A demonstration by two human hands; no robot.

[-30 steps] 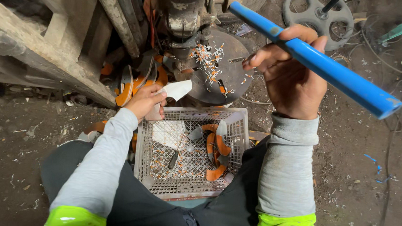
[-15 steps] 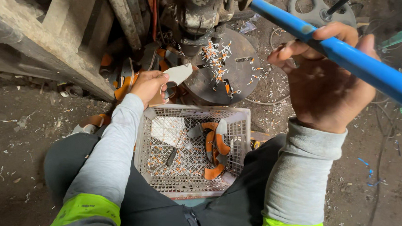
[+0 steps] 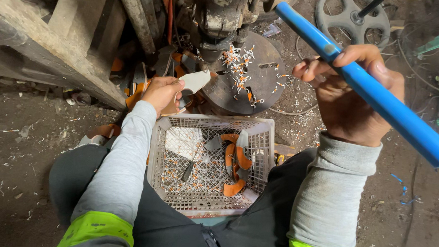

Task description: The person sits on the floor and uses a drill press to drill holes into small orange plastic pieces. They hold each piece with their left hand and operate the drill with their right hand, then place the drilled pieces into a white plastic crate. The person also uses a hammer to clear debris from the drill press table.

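The upper part of the drill machine (image 3: 220, 13) is cut off by the top edge of the head view, and its tip is hard to make out against the dark metal. The far end of the blue handle (image 3: 381, 97) is cut off at the right edge. The fingertips of the left hand (image 3: 161, 93) are partly hidden behind the pale flat piece (image 3: 195, 81), so the exact grip cannot be told in full.

The left hand is closed around the pale flat piece, which is held just beside the round metal table (image 3: 254, 82) of the machine, at its left rim. Orange and white shavings (image 3: 237, 64) are scattered on that table.

The right hand (image 3: 350, 103) is wrapped around the blue handle, with the thumb laid over the top and the index finger extended beneath it. The handle is tilted, running from upper left to lower right.

A white plastic basket (image 3: 264, 136) is placed between the knees, directly below the round table. Orange curved pieces (image 3: 237, 162) and a dark tool (image 3: 191, 166) are seen lying inside it.
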